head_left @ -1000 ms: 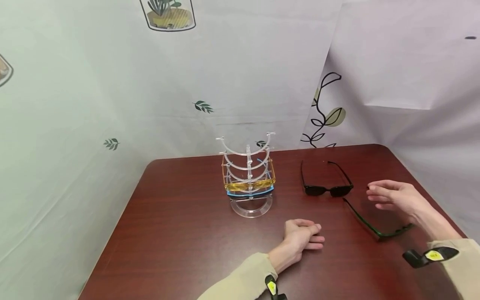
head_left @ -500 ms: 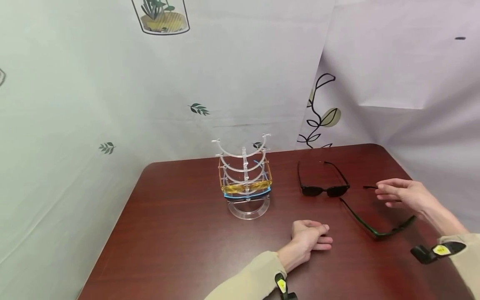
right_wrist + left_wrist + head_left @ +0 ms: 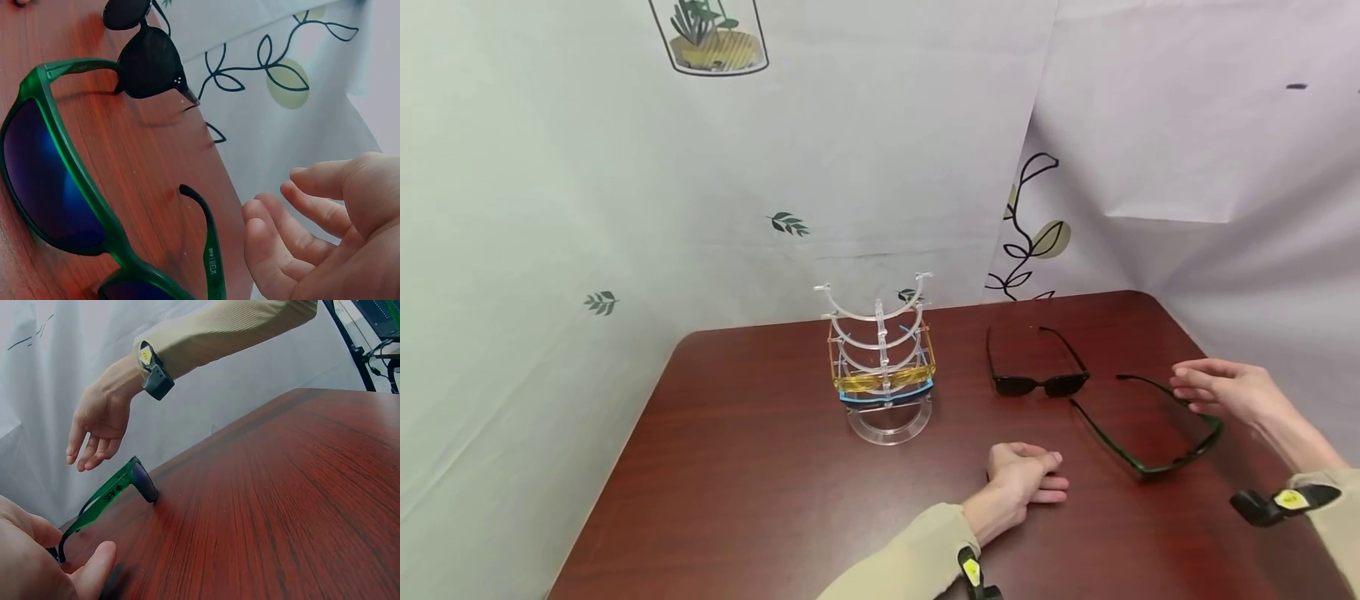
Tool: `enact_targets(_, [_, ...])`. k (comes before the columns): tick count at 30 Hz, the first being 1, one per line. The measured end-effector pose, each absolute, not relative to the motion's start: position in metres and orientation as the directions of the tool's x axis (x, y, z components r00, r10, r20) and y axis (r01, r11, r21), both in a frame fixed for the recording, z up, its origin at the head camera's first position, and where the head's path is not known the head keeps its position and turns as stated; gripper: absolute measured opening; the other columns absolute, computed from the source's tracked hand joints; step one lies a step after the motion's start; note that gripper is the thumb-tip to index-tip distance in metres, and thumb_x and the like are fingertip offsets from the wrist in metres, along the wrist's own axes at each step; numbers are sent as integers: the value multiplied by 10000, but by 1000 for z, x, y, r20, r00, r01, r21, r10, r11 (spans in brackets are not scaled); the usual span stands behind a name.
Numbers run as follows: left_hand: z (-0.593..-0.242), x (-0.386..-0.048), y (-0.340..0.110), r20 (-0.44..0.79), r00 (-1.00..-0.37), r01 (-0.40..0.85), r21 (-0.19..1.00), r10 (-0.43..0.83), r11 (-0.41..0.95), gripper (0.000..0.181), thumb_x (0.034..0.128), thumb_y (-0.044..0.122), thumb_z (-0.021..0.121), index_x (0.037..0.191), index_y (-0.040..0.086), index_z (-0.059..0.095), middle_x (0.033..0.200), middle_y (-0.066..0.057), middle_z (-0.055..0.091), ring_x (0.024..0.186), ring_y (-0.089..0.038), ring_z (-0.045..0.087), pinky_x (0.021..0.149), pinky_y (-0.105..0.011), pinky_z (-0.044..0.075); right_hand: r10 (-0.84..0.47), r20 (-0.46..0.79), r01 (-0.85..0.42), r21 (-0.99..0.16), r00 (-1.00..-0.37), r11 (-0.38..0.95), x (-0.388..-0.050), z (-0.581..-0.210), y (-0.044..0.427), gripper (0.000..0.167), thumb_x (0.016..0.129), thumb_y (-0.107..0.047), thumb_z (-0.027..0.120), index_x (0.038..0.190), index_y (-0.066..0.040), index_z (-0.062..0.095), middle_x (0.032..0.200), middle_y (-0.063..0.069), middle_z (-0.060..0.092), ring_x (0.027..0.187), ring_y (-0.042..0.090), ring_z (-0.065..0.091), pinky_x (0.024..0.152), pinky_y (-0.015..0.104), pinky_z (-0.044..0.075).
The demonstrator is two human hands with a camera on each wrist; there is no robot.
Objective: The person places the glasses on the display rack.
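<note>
A: Since the earlier frame, the right hand (image 3: 1236, 392) had shifted rightward along the green glasses (image 3: 82, 172), baring the far temple (image 3: 212, 250). A second before, its fingers had covered most of that part.

B: Was anything in its grasp?

A: Nothing. From the right wrist its fingers appeared parted and loosely bent, with a gap between them and the temple.

B: And the left hand (image 3: 1018, 479)?

A: It had drawn slightly nearer the green glasses. Its fingers were extended and it held nothing. From the left wrist, a temple tip showed between thumb and finger; the head view placed that tip beyond the hand, apart from it. Whether the hand rested on the table (image 3: 737, 467) could not be told.

B: Position of the green glasses?

A: Unchanged: on the right of the table, between the two hands, temples unfolded, lens front toward the person.

B: Other items?

A: The black glasses (image 3: 1065, 385) lay just behind them, to the left, also unfolded. Farther left stood the transparent stand (image 3: 882, 333), bearing the yellow glasses (image 3: 868, 383) directly above the blue glasses (image 3: 917, 392). None of these had moved.
</note>
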State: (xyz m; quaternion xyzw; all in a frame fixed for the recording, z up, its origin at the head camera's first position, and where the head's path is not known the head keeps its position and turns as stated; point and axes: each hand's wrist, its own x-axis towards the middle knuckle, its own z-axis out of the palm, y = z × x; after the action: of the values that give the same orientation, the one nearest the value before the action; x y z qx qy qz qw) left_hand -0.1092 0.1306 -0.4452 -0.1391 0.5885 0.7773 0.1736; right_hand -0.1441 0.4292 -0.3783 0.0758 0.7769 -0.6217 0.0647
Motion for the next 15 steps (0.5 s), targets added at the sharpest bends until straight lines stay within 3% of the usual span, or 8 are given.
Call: enact_targets(15, [-446,-106,150,-449,-887,-461,857,106,-231,208,801,-94,753,839,4,573,748,-150,698,632,-396,705,535,-432,605,77,-180,195,-931,-981,310,-144,-389,444,331,1019,-149,590,880,-433,689,854,-168,715,769,36,700,665,245,591])
